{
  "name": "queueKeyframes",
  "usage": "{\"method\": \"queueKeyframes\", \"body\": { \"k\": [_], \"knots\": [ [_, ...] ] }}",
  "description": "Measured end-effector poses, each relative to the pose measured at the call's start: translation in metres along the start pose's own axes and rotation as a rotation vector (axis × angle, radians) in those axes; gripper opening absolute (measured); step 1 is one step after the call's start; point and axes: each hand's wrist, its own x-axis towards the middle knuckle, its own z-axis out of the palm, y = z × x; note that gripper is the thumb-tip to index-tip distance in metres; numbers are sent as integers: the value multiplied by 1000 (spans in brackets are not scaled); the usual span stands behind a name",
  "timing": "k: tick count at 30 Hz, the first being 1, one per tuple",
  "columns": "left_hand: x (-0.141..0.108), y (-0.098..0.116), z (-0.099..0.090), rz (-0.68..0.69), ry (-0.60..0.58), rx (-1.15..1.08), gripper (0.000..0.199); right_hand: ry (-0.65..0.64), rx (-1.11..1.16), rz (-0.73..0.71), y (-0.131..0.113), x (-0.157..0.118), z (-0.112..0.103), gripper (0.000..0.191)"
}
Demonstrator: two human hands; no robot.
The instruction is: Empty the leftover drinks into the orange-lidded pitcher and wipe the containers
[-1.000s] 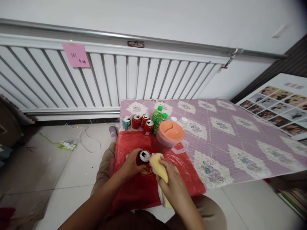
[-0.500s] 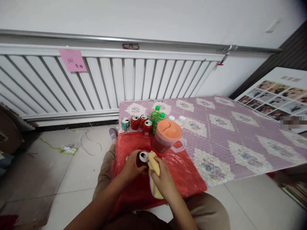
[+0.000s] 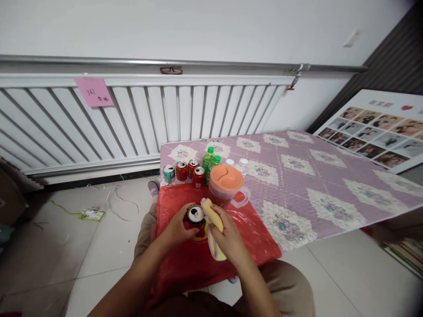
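Observation:
My left hand [image 3: 178, 229] is wrapped round a dark red can [image 3: 196, 215], upright with its open top facing up. A yellow cloth [image 3: 213, 214] with a pale edge is gripped in my right hand [image 3: 228, 235], its upper end at the right side of the can's rim and its lower part hanging down. Both hands are over a red plastic sheet [image 3: 251, 237] at the table's near left corner. Just beyond them stands a clear pitcher with an orange lid [image 3: 226, 177], its handle to the right.
Behind the sheet stand a teal can [image 3: 169, 174], several red cans [image 3: 181, 170], green-capped bottles [image 3: 208, 159] and clear bottles with white caps [image 3: 243, 166]. A flowered cloth [image 3: 294, 189] covers the table. A white radiator [image 3: 139, 119] lines the wall; a power strip [image 3: 92, 215] lies on the floor.
The camera view has shifted, moving the table things slightly left. Both hands keep hold of the can and cloth, and the cloth's hanging part has risen a little.

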Motion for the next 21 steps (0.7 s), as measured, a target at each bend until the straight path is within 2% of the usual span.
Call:
{"method": "queueKeyframes", "body": {
  "k": [5,9,12,15,18,21],
  "knots": [
    [3,19,-15,15,-96,-75,69,-98,119,120,-2,10,-10,49],
    [3,30,-19,11,-109,-137,68,-143,431,321,11,8,-9,47],
    [2,37,-20,22,-87,-185,66,-134,826,513,25,1,0,52],
    [3,40,-18,27,-51,-249,68,-148,1134,601,29,-7,16,47],
    [5,40,-13,37,-15,-255,70,-165,1223,633,21,-15,32,35],
    [9,35,-11,47,14,-203,69,-190,1251,670,10,-24,40,34]
  ]
}}
